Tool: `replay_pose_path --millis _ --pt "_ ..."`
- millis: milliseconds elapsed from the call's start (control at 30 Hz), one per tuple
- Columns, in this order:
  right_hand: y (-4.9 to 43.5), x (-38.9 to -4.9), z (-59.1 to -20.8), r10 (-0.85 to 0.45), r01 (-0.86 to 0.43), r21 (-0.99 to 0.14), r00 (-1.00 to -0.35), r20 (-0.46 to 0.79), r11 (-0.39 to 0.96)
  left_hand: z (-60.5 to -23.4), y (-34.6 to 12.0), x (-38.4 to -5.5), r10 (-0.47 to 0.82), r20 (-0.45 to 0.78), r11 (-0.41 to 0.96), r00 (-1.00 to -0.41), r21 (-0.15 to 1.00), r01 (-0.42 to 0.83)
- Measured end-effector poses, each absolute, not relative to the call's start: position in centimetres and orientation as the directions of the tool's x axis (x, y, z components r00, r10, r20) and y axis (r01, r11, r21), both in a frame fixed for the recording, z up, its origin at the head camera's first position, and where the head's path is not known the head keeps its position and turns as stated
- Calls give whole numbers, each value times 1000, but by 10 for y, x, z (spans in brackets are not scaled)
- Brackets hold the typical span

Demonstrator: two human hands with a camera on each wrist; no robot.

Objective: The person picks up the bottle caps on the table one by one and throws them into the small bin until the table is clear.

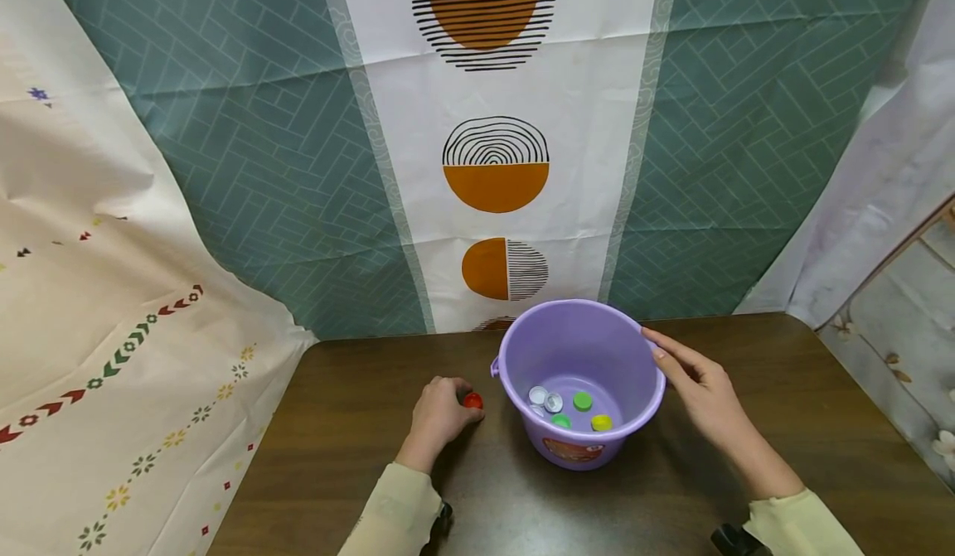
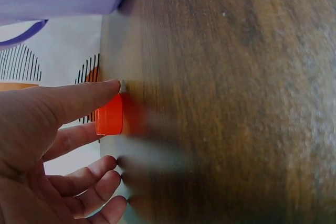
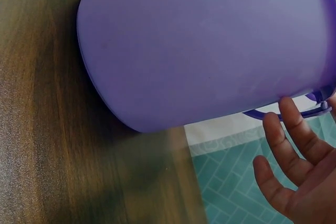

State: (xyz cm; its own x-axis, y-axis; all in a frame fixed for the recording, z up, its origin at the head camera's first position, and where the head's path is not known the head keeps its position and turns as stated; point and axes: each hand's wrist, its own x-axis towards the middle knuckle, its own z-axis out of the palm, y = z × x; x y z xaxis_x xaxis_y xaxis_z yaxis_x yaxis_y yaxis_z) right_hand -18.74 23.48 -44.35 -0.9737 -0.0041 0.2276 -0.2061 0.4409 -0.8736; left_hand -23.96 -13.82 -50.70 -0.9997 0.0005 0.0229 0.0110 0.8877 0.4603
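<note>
My left hand (image 1: pixel 438 415) pinches a red bottle cap (image 1: pixel 472 400) between thumb and index finger, at the tabletop left of the bucket. The left wrist view shows the red cap (image 2: pixel 109 115) on edge, with the other fingers loosely curled below it. A purple bucket (image 1: pixel 570 311) stands upright on the table. My right hand (image 1: pixel 705 390) holds its rim on the right side, with the thumb at the rim and other fingers along the outer wall. Inside lie several caps: green (image 1: pixel 583 400), yellow (image 1: pixel 601 423) and whitish ones (image 1: pixel 553 403).
The brown wooden table (image 1: pixel 336 456) ends at a patterned teal and white curtain (image 1: pixel 492 208) behind the bucket. Cream embroidered cloth (image 1: pixel 149 332) hangs at the left. The bucket's handle (image 3: pixel 310 113) hangs near my right fingers.
</note>
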Motion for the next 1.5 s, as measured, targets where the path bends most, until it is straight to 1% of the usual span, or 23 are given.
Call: replay_pose_path --millis 267,500,633,833,1000,1167,1300,1400,1500 --pt "234 -187 -443 -3 -207 -865 -973 231 457 -507 -140 -238 -3 10 883 -1000 468 2" --pt "233 -188 -444 -18 -237 -870 -967 255 432 -507 -143 -236 10 35 885 -999 464 25" --pt "234 -189 -444 -19 -242 -869 -965 260 432 -505 -146 -238 13 25 875 -1000 483 24" --pt "234 -189 -442 -14 -244 -869 -965 264 431 -495 -149 -239 7 23 857 -1000 515 18" --pt "234 -190 -442 -17 -245 -869 -965 263 429 -484 -150 -237 -24 44 844 -999 536 4" --pt "234 -189 -442 -16 -240 -870 -966 259 431 -477 -151 -235 -41 73 828 -996 560 7" --pt "235 -188 -443 -12 -229 -869 -968 249 439 -470 -153 -233 -52 128 811 -990 584 33" --pt "236 -188 -444 -12 -224 -872 -970 243 436 -464 -154 -232 -68 183 771 -981 634 65" --pt "236 -188 -445 -13 -223 -875 -970 241 429 -457 -155 -230 -92 233 695 -968 711 106"
